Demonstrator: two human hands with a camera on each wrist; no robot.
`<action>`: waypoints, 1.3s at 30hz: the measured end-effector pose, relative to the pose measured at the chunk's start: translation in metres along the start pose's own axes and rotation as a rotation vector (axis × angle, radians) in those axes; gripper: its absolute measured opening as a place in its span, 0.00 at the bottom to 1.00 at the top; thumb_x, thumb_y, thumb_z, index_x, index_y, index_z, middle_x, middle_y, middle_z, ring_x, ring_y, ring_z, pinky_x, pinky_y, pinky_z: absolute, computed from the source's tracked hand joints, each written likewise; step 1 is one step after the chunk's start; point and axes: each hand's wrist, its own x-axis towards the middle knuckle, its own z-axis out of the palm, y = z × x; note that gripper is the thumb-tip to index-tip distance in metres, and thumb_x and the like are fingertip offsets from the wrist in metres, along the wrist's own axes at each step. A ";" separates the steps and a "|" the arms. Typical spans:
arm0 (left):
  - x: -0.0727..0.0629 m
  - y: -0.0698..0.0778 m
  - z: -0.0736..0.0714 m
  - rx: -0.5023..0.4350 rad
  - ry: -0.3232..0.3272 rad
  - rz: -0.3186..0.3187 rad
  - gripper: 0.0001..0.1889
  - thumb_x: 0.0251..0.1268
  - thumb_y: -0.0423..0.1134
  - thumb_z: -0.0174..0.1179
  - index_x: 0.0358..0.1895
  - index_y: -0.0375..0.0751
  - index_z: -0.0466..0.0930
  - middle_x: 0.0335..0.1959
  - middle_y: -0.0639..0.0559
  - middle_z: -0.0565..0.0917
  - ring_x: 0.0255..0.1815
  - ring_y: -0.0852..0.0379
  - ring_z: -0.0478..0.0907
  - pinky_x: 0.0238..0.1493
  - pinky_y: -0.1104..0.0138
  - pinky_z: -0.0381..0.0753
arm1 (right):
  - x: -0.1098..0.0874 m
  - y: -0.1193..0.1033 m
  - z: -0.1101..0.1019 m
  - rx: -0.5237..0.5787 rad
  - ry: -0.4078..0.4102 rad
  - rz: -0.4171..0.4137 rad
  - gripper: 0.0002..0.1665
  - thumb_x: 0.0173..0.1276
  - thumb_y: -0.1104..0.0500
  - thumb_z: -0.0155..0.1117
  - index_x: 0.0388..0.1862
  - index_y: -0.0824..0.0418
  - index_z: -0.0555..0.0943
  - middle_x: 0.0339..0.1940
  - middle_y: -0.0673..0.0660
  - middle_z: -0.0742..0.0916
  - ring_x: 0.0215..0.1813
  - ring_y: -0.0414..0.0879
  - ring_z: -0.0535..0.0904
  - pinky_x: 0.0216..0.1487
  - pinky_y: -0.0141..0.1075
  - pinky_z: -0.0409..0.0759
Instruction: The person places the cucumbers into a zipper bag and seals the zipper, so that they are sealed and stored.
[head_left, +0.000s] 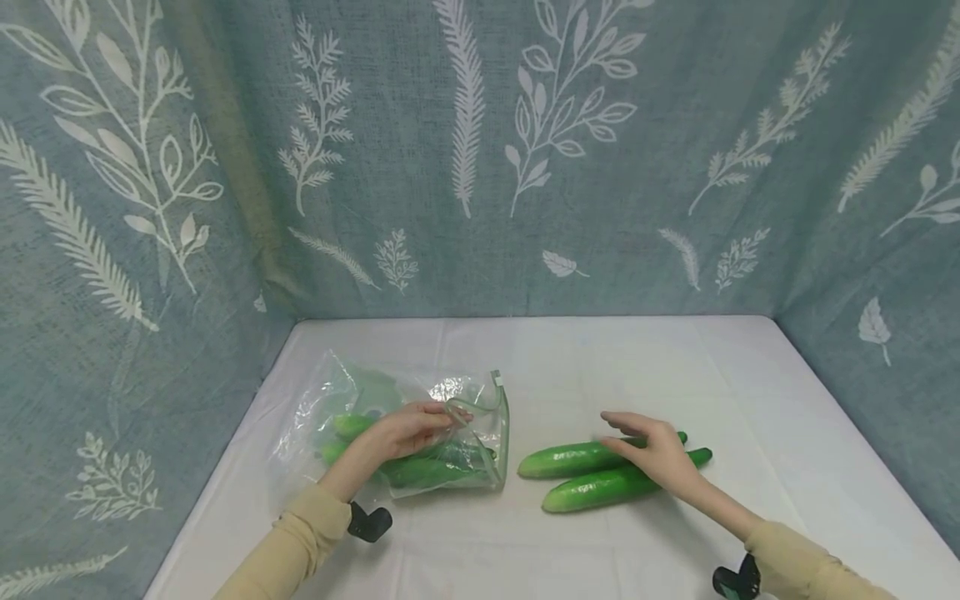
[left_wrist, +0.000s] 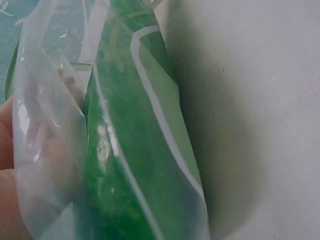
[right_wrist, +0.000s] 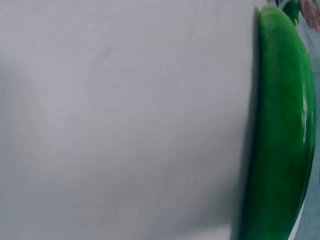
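Observation:
A clear zip-lock bag (head_left: 504, 442) lies on the left of the table, its green-edged mouth facing right. Inside it are green cucumbers (head_left: 427, 473). My left hand (head_left: 414, 432) pinches the upper layer of the bag near the mouth. In the left wrist view the thumb and fingers show partly through the plastic, beside a cucumber (left_wrist: 130, 165). To the right of the bag lie two more cucumbers side by side, a rear one (head_left: 562, 461) and a front one (head_left: 592, 492). Over their far ends hovers my right hand (head_left: 660, 454), thumb and fingers spread apart.
A white cloth (head_left: 600, 358) covers the table. Blue-green curtains (head_left: 480, 250) with white leaf patterns stand behind and along both sides. A black wrist camera (head_left: 369, 523) hangs at the left wrist, another camera (head_left: 738, 579) at the right.

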 end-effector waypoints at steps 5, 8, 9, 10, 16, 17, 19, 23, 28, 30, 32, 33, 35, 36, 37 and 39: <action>0.000 0.001 0.001 0.011 0.004 -0.002 0.14 0.67 0.26 0.49 0.54 0.32 0.76 0.41 0.58 0.86 0.38 0.65 0.82 0.40 0.79 0.82 | -0.010 0.005 -0.012 0.028 0.023 0.094 0.23 0.64 0.55 0.65 0.57 0.62 0.78 0.53 0.63 0.85 0.53 0.58 0.82 0.51 0.43 0.84; 0.000 0.001 0.000 0.020 0.003 -0.001 0.16 0.67 0.27 0.49 0.56 0.30 0.74 0.41 0.58 0.86 0.37 0.66 0.81 0.39 0.80 0.82 | -0.014 0.010 -0.020 0.013 0.035 0.138 0.23 0.65 0.54 0.64 0.57 0.62 0.78 0.54 0.61 0.85 0.54 0.57 0.82 0.51 0.44 0.84; 0.000 0.000 0.000 0.020 0.001 0.000 0.16 0.67 0.27 0.49 0.57 0.29 0.73 0.41 0.58 0.86 0.37 0.66 0.81 0.39 0.80 0.82 | -0.015 0.012 -0.023 0.007 0.038 0.145 0.23 0.66 0.54 0.63 0.58 0.62 0.78 0.54 0.61 0.85 0.54 0.57 0.82 0.52 0.44 0.83; 0.000 0.000 0.000 0.019 -0.001 0.001 0.16 0.67 0.27 0.49 0.57 0.29 0.73 0.41 0.57 0.86 0.37 0.66 0.81 0.39 0.80 0.82 | -0.016 0.013 -0.025 -0.005 0.042 0.152 0.23 0.66 0.54 0.63 0.58 0.62 0.78 0.54 0.61 0.85 0.54 0.57 0.81 0.52 0.42 0.84; 0.000 -0.002 0.001 0.009 -0.007 0.007 0.19 0.67 0.26 0.49 0.60 0.26 0.70 0.45 0.55 0.86 0.40 0.65 0.82 0.42 0.79 0.82 | -0.022 0.025 -0.042 -0.056 0.054 0.165 0.23 0.66 0.54 0.63 0.58 0.62 0.78 0.54 0.61 0.85 0.55 0.55 0.81 0.52 0.37 0.84; 0.000 -0.001 0.001 0.009 -0.008 0.008 0.19 0.67 0.26 0.49 0.60 0.25 0.68 0.45 0.54 0.86 0.40 0.65 0.82 0.42 0.79 0.82 | -0.024 0.028 -0.044 -0.065 0.054 0.163 0.23 0.66 0.54 0.63 0.57 0.63 0.78 0.54 0.61 0.85 0.55 0.51 0.82 0.51 0.38 0.84; 0.000 -0.001 0.002 0.007 -0.008 0.009 0.20 0.67 0.26 0.49 0.61 0.24 0.67 0.45 0.54 0.86 0.40 0.65 0.82 0.42 0.78 0.82 | -0.027 0.033 -0.049 -0.076 0.058 0.160 0.23 0.66 0.55 0.63 0.57 0.63 0.78 0.54 0.62 0.85 0.54 0.41 0.82 0.50 0.34 0.84; -0.001 -0.001 0.002 0.007 -0.010 0.006 0.18 0.66 0.27 0.50 0.59 0.26 0.70 0.43 0.56 0.86 0.39 0.65 0.82 0.41 0.79 0.82 | -0.032 0.042 -0.057 -0.085 0.058 0.165 0.23 0.65 0.56 0.64 0.56 0.65 0.78 0.54 0.64 0.84 0.52 0.25 0.76 0.48 0.23 0.82; -0.002 -0.002 0.002 -0.010 0.002 0.003 0.18 0.67 0.26 0.49 0.58 0.27 0.71 0.44 0.55 0.86 0.40 0.64 0.82 0.45 0.77 0.83 | -0.034 0.045 -0.065 -0.115 0.033 0.211 0.24 0.66 0.55 0.63 0.57 0.67 0.77 0.54 0.66 0.83 0.53 0.49 0.83 0.47 0.25 0.82; -0.002 -0.002 0.001 -0.010 0.006 0.004 0.18 0.67 0.26 0.49 0.59 0.26 0.70 0.44 0.55 0.86 0.41 0.64 0.82 0.45 0.77 0.83 | -0.033 0.045 -0.068 -0.116 0.018 0.218 0.24 0.67 0.55 0.62 0.58 0.68 0.76 0.54 0.67 0.83 0.54 0.60 0.80 0.48 0.30 0.84; -0.003 -0.002 0.001 -0.010 0.009 0.006 0.18 0.67 0.26 0.49 0.60 0.26 0.70 0.44 0.55 0.86 0.41 0.64 0.82 0.45 0.77 0.83 | -0.032 0.046 -0.070 -0.112 0.000 0.218 0.24 0.67 0.56 0.62 0.58 0.68 0.76 0.54 0.68 0.83 0.54 0.62 0.79 0.49 0.32 0.84; -0.003 -0.001 0.001 -0.009 0.009 0.007 0.19 0.67 0.26 0.49 0.60 0.26 0.70 0.44 0.55 0.86 0.41 0.64 0.82 0.45 0.77 0.83 | -0.032 0.047 -0.071 -0.106 -0.009 0.218 0.24 0.66 0.56 0.62 0.57 0.69 0.76 0.54 0.68 0.83 0.54 0.63 0.79 0.49 0.31 0.84; -0.004 -0.001 0.001 -0.012 0.008 0.006 0.19 0.67 0.27 0.50 0.60 0.26 0.70 0.43 0.55 0.86 0.41 0.64 0.82 0.45 0.77 0.83 | -0.030 0.050 -0.072 -0.101 -0.024 0.224 0.24 0.66 0.56 0.63 0.57 0.69 0.76 0.54 0.68 0.83 0.54 0.61 0.80 0.48 0.25 0.83; -0.004 -0.001 0.001 -0.015 0.008 0.005 0.18 0.67 0.27 0.50 0.59 0.26 0.70 0.43 0.55 0.86 0.41 0.64 0.82 0.45 0.77 0.83 | -0.030 0.052 -0.073 -0.102 -0.033 0.225 0.24 0.66 0.57 0.63 0.57 0.69 0.77 0.54 0.68 0.83 0.53 0.59 0.81 0.47 0.23 0.82; -0.004 0.000 0.000 -0.019 0.006 0.005 0.18 0.67 0.26 0.50 0.59 0.26 0.70 0.43 0.55 0.86 0.41 0.64 0.83 0.45 0.77 0.83 | -0.029 0.053 -0.073 -0.104 -0.039 0.224 0.24 0.66 0.57 0.63 0.56 0.69 0.77 0.54 0.68 0.83 0.53 0.57 0.82 0.46 0.21 0.81; -0.004 0.000 0.000 -0.022 0.003 0.006 0.18 0.67 0.26 0.49 0.59 0.26 0.70 0.44 0.55 0.86 0.41 0.64 0.83 0.45 0.77 0.83 | -0.027 0.057 -0.074 -0.101 -0.055 0.221 0.23 0.65 0.58 0.63 0.56 0.69 0.77 0.53 0.67 0.83 0.52 0.50 0.83 0.46 0.20 0.80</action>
